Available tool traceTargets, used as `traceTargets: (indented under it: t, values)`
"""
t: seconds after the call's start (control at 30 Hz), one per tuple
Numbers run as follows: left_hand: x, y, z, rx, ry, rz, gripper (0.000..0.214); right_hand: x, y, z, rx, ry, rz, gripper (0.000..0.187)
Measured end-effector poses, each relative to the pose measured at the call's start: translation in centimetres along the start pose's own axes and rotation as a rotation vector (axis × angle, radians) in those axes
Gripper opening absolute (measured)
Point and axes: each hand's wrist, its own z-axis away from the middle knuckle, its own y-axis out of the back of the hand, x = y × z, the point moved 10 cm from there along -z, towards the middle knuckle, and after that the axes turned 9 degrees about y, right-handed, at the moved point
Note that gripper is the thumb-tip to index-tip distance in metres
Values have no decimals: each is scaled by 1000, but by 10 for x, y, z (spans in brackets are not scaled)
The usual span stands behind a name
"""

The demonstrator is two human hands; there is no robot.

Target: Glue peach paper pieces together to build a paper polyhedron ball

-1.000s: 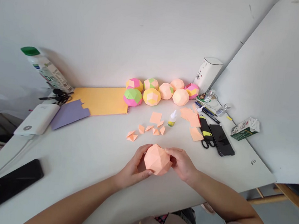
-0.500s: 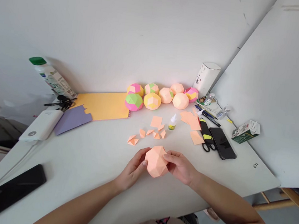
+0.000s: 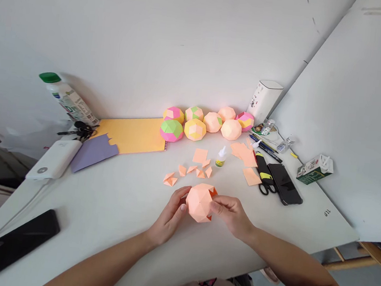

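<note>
I hold a peach paper ball (image 3: 199, 202), a faceted polyhedron, just above the white table (image 3: 107, 207). My left hand (image 3: 171, 214) cups its left side with the fingers curled round it. From the right, my right hand (image 3: 230, 214) pinches its edge, where small open gaps show darker orange. Several folded peach paper pieces (image 3: 190, 170) lie just beyond the ball, and a flat peach square (image 3: 199, 155) lies behind them beside a small glue bottle (image 3: 221, 156).
Several finished paper balls (image 3: 195, 129) line the wall. Peach sheets (image 3: 244, 153), scissors (image 3: 265, 179), a black phone (image 3: 285, 183) and pens lie right. An orange notebook (image 3: 131, 134), purple paper, keys, a white power bank (image 3: 54, 159) and a dark phone (image 3: 6, 246) lie left.
The ball has been turned between my hands, so its open gaps now face right. My right hand has shifted its pinch along the ball's edge. The view has tilted slightly.
</note>
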Motion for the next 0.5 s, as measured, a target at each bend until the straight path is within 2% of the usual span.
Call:
traceTargets:
  t: [0.1,0.17,0.37,0.5]
  values:
    - [0,-2,-1,-25,23,6,40,-6,-4,1,-41,40,116,35]
    - [0,-3,-1,-32,23,-4,40,-13,-9,1,-85,118,211,34]
    - [2,-2,0,-23,16,-33,43,-47,-34,12,-195,616,584,28]
    - [-1,2,-2,4,67,29,44,-50,-52,25,-299,828,857,25]
